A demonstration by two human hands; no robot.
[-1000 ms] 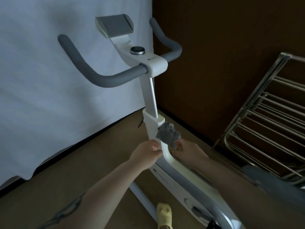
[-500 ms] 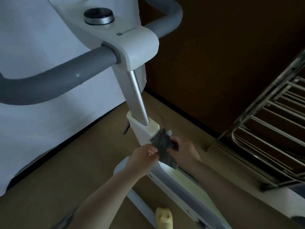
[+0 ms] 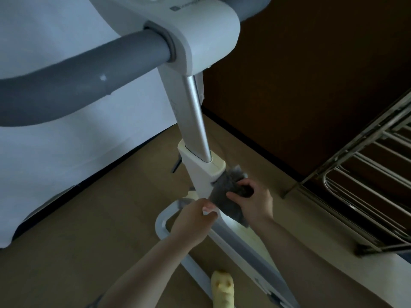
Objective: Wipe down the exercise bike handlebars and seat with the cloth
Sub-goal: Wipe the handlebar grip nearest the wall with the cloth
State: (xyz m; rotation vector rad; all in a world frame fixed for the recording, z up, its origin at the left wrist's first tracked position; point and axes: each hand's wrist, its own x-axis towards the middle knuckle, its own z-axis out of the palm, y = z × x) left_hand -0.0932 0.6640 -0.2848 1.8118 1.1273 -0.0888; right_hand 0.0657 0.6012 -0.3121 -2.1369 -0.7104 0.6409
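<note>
- Presently, cloth (image 3: 224, 192): small grey rag, bunched against the right side of the white frame column (image 3: 200, 176), just below the collar where the silver post (image 3: 193, 121) enters. Judged soft, light and limp; it will crumple and drape rather than hold shape, so it is best taken as a wad in the palm, with a flat face left free for wiping.
- Right hand (image 3: 251, 201): fingers curled round the cloth's upper part, thumb across its front, pressing it to the column. A loose corner hangs below the grip.
- Left hand (image 3: 193, 221): fingers wrapped on the column's left edge just under the cloth, thumb on top; it appears to steady the frame and holds no cloth.
- Handlebars (image 3: 73, 85): grey padded bar, high above both hands and well apart from the cloth. Judged firm under a slightly grippy covering; a pale speck shows on it.
- Seat: not in view.
- Surroundings: tan floor (image 3: 77, 241), white sheet (image 3: 66, 156) behind, metal rack (image 3: 364, 187) to the right, a yellowish slipper (image 3: 222, 290) beside the bike's base.
</note>
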